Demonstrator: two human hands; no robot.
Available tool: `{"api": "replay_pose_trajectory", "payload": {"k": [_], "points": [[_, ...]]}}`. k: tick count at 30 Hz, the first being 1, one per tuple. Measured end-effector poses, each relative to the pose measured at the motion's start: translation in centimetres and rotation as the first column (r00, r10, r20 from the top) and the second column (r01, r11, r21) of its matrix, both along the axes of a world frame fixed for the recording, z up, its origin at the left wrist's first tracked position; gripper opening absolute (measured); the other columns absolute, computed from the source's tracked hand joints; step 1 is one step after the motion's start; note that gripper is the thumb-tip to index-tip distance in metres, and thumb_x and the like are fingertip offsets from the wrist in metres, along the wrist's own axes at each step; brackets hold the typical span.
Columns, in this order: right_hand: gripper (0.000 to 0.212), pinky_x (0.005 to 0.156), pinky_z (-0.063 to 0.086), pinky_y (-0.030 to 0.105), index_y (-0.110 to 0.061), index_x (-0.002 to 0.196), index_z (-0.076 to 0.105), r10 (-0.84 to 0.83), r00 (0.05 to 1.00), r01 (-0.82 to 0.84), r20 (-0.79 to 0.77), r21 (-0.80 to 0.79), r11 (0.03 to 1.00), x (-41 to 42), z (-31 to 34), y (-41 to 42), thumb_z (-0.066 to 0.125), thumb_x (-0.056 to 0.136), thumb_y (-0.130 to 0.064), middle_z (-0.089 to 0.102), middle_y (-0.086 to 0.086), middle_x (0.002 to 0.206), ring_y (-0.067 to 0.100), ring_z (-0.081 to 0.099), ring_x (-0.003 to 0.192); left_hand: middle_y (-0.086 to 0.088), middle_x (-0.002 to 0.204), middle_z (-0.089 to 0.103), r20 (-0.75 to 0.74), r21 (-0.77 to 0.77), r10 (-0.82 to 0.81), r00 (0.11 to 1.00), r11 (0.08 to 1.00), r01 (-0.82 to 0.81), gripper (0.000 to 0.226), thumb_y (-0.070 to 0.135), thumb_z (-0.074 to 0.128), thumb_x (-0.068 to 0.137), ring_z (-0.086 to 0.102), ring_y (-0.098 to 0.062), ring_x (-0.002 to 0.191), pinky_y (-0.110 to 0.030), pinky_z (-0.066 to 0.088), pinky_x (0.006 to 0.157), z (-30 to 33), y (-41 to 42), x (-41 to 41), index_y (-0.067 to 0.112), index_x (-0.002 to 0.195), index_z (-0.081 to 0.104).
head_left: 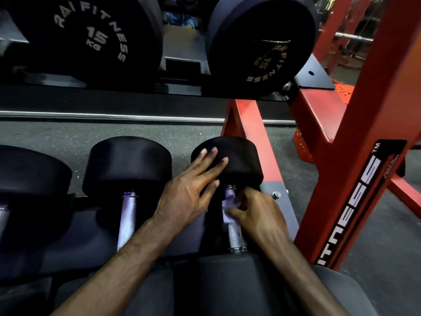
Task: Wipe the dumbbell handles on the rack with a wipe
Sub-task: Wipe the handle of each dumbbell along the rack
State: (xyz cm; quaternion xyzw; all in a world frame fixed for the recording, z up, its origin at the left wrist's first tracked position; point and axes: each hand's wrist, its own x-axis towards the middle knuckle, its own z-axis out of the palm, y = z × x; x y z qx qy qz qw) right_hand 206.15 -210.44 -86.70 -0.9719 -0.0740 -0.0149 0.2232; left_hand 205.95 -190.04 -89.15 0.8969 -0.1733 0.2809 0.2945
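— Where is the handle you're working on?

— It's the last dumbbell [227, 169] at the right end of the lower rack [282, 215], beside the red upright [355, 137]. Its handle [234, 233] runs straight away from me, near head to far head, so any stroke has to travel along that line.

— Which hand is on it?

— My right hand [257, 215]. Its fingers are curled round the far part of the handle, pinching the pale wipe [227, 206] against the metal. The near part of the knurled bar shows bare below my hand.

— And the other?

— My left hand [193, 185] lies flat with straight, spread fingers on the far black head, steadying it. I'd judge the wipe needs to be drawn back towards me next.
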Motion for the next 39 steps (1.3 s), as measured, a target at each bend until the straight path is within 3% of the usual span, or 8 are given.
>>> {"api": "replay_pose_trajectory", "payload": {"k": [4,9,21,26,31,35,37,39], "points": [[0.031,0.074,0.053,0.040,-0.020,0.103,0.063,-0.006,0.998,0.010,0.067,-0.067,0.998,0.8,1.3,1.6,0.072,0.086,-0.044,0.071,0.010,0.101,0.040,0.067,0.101,0.011,0.174,0.030,-0.002,0.002,-0.002,1.000,1.000,0.002,0.055,0.029,0.058,0.107,0.024,-0.009,0.161,-0.035,0.044,0.119,-0.1,0.0,0.1,0.034,0.161,0.047],[0.035,0.079,0.053,0.039,-0.023,0.103,0.058,0.035,0.995,-0.050,-0.092,-0.163,0.985,-2.5,0.5,-0.2,0.072,0.084,-0.050,0.069,0.003,0.104,0.033,0.066,0.103,0.008,0.173,0.031,0.009,0.005,0.001,1.000,1.000,-0.001,0.054,0.028,0.057,0.107,0.025,-0.010,0.161,-0.033,0.042,0.121,-0.3,0.1,0.2,0.032,0.160,0.049],[0.037,0.076,0.055,0.039,-0.021,0.073,0.054,0.010,0.986,-0.038,-0.167,-0.167,0.985,-2.9,1.6,0.0,0.070,0.086,-0.052,0.072,0.004,0.093,0.031,0.069,0.093,0.009,0.174,0.030,0.010,0.009,-0.003,1.000,1.000,0.003,0.053,0.030,0.055,0.108,0.025,-0.010,0.161,-0.036,0.044,0.120,-0.1,0.0,0.1,0.033,0.160,0.048],[0.040,0.065,0.049,0.036,-0.020,0.076,0.060,-0.031,0.992,0.021,-0.125,-0.081,0.996,-0.1,1.8,0.5,0.081,0.074,-0.053,0.068,-0.001,0.083,0.027,0.066,0.084,0.008,0.174,0.030,0.006,-0.014,-0.020,1.000,1.000,0.020,0.054,0.030,0.055,0.107,0.027,-0.014,0.161,-0.045,0.049,0.117,0.1,0.0,0.0,0.031,0.160,0.049],[0.030,0.066,0.053,0.033,-0.016,0.070,0.066,0.105,0.943,-0.135,-0.316,-0.074,0.988,-0.9,0.6,-1.6,0.088,0.072,-0.036,0.072,-0.005,0.067,0.009,0.068,0.067,0.002,0.174,0.032,-0.030,0.057,-0.019,0.999,0.998,0.021,0.062,0.027,0.061,0.104,0.027,-0.019,0.162,-0.049,0.051,0.115,0.8,0.4,-0.3,0.030,0.163,0.044],[0.024,0.061,0.052,0.028,-0.014,0.069,0.070,0.135,0.912,-0.021,-0.388,0.286,0.958,0.1,0.9,-3.1,0.092,0.075,-0.019,0.072,0.004,0.061,0.011,0.064,0.054,-0.002,0.158,0.053,0.058,0.120,0.037,0.998,0.992,-0.044,0.071,0.025,0.066,0.099,0.044,-0.026,0.148,-0.044,0.049,0.115,2.9,-0.2,-1.5,0.021,0.165,0.040],[0.022,0.066,0.053,0.038,-0.010,0.072,0.069,0.174,0.910,0.074,-0.376,0.561,0.825,0.4,1.3,-3.2,0.091,0.076,-0.010,0.070,0.010,0.063,0.018,0.063,0.058,0.000,0.135,0.062,0.095,0.069,0.094,0.991,0.993,-0.100,0.062,0.027,0.070,0.096,0.055,-0.024,0.126,-0.039,0.053,0.105,3.8,-0.7,-2.0,0.019,0.156,0.053],[0.022,0.067,0.056,0.037,-0.006,0.078,0.068,0.217,0.912,0.120,-0.347,0.733,0.670,0.2,2.2,-2.8,0.089,0.073,-0.011,0.069,0.010,0.070,0.018,0.064,0.064,0.008,0.111,0.068,-0.048,-0.099,0.077,0.996,0.992,-0.082,0.039,0.038,0.071,0.095,0.065,-0.015,0.103,-0.040,0.059,0.089,4.5,-1.1,-2.4,0.023,0.131,0.070]]}}
